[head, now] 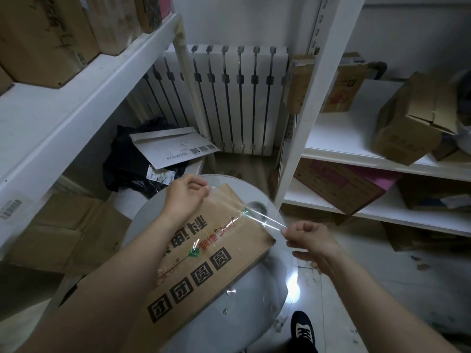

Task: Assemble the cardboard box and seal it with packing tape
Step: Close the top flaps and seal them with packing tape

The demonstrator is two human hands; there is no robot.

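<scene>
Tape (265,220) stretches clear between both hands — left hand (184,193) pinching one end over the box (216,258), right hand (309,242) pinching the other beyond its edge.

A white ribbed radiator (237,98) is mounted behind; a white paper envelope (173,146) is laid on black fabric (127,159).

Brown cardboard box (204,253), printed with bold black characters and a green-and-red logo, lies slanted across a round grey tabletop. A strip of clear packing tape (262,220) runs along its upper seam and stretches taut past the box's right corner.
</scene>
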